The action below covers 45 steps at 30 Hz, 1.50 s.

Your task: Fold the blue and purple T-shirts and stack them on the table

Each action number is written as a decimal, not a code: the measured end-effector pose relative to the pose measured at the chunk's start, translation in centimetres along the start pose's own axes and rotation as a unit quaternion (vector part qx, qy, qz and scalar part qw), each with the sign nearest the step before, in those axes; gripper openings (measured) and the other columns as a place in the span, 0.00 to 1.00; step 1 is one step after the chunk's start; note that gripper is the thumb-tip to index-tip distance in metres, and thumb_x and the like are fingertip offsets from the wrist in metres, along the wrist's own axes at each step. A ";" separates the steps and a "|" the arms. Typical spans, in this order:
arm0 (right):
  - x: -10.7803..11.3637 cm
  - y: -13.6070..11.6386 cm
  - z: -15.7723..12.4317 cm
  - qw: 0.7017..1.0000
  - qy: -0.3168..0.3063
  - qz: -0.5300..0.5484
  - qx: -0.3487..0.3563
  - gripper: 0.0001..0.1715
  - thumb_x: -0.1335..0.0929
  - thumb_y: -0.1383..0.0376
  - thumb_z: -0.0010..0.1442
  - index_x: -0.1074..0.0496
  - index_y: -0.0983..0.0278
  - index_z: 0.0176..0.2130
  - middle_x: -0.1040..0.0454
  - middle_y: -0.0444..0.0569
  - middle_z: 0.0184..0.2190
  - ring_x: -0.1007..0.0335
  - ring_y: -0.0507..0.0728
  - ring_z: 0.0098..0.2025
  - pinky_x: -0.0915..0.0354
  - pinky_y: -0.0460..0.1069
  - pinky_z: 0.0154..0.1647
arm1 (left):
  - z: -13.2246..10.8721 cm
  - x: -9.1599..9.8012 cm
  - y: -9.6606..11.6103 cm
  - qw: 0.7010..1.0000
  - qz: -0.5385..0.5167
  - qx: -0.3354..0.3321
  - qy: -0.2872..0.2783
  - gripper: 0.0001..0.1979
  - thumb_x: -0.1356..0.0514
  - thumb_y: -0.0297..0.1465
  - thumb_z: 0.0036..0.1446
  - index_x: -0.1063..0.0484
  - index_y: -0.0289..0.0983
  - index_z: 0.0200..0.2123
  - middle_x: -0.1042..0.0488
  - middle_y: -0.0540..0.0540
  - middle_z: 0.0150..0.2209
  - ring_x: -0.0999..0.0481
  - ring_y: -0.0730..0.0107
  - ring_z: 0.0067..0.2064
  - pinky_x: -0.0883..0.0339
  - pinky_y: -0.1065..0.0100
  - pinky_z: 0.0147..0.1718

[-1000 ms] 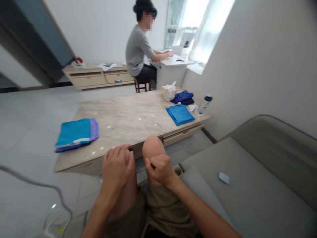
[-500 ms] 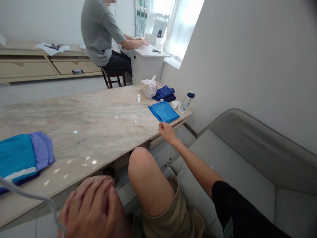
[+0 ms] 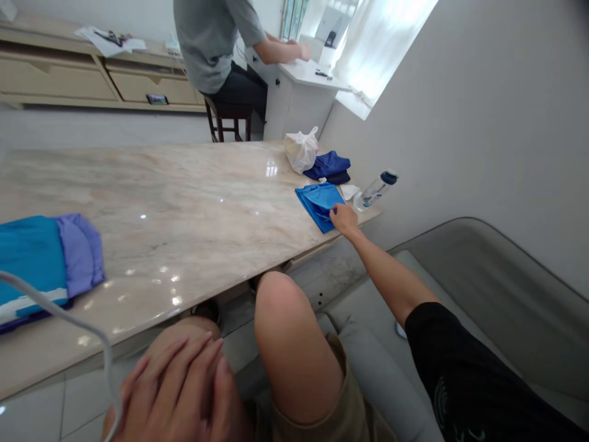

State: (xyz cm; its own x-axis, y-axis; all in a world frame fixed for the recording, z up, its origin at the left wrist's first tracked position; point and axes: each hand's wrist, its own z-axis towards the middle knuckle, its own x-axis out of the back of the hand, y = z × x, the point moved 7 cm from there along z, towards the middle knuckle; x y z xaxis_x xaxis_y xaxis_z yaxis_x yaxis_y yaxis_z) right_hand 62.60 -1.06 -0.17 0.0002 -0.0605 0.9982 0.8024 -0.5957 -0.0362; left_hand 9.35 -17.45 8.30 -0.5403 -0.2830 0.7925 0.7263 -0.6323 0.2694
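Note:
My right hand (image 3: 344, 218) reaches out to the far right of the table, its fingers pinched on the near edge of a folded blue cloth (image 3: 317, 205). The top layer of the cloth is raised and bent back, while the layers beneath lie flat. On my knee rests my left hand (image 3: 177, 387), fingers stretched out and holding nothing. Just beyond the blue cloth sit a dark blue folded cloth (image 3: 329, 164) and a knotted white plastic bag (image 3: 301, 150). A clear bottle with a dark blue cap (image 3: 375, 191) stands right of my right hand, beside a white paper (image 3: 350, 191).
Teal and purple folded cloths (image 3: 34, 261) lie at the left of the marble table (image 3: 184, 202). A grey cable (image 3: 69, 319) crosses the lower left. A grey sofa (image 3: 442, 264) is on my right. Another person (image 3: 209, 46) sits at a white desk (image 3: 299, 92) beyond.
My right hand has moved forward from the table edge onto the blue cloth and taken hold of it. Its top layer is now lifted. The view has shifted slightly; my left hand stays on my knee.

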 end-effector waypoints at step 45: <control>19.3 -18.2 -22.3 0.840 0.031 0.232 0.490 0.14 0.34 0.68 0.63 0.17 0.62 0.36 0.15 0.53 0.35 0.22 0.62 0.37 0.37 0.50 0.40 | 7.4 17.3 -7.1 0.961 -0.086 0.219 0.146 0.22 0.45 0.25 0.52 0.15 0.35 0.46 0.12 0.46 0.44 0.17 0.58 0.48 0.27 0.65 0.52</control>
State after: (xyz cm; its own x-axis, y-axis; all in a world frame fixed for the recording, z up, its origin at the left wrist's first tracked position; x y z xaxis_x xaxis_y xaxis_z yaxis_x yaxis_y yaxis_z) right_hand 34.69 -9.31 18.70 0.4413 -0.1630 0.8824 0.8309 0.4456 -0.3332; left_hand -2.00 -12.57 24.18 -0.7179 -0.4325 0.5454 0.6903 -0.3414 0.6379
